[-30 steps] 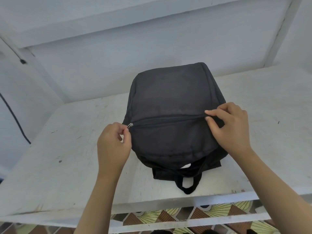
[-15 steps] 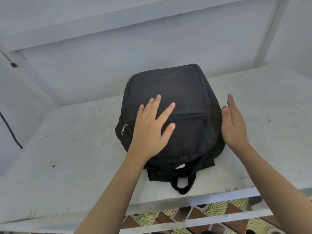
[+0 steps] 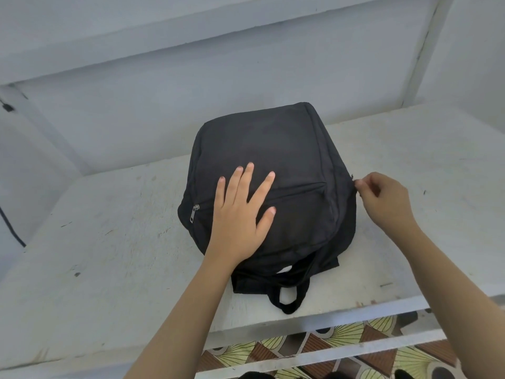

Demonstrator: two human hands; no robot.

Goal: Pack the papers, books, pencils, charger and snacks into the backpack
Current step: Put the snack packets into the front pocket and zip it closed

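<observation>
black fabric backpack [image 3: 287, 149] lies flat on the white table [image 3: 109, 255], with its carry loop [image 3: 287, 303] toward me at 6 o'clock. my left hand [image 3: 237, 214] rests flat on the front panel, fingers straight and spread. it grips nothing and only presses the cloth down. my right hand [image 3: 385, 203] is at the bag's 3 o'clock edge, thumb and forefinger pinched on a small tab [image 3: 352, 177] at the side seam. i take it for the main zip's pull, though it is too small to be sure. the front pocket's metal pull [image 3: 194, 213] sits at 9 o'clock, and that zip looks closed. no papers, books, pencils, charger or snacks are in view.

to do this well i'd hold the panel taut under the left palm so the teeth lie straight. i'd draw the tab along the seam line rather than away from it, and shift the palm if cloth bunches ahead of the slider.
</observation>
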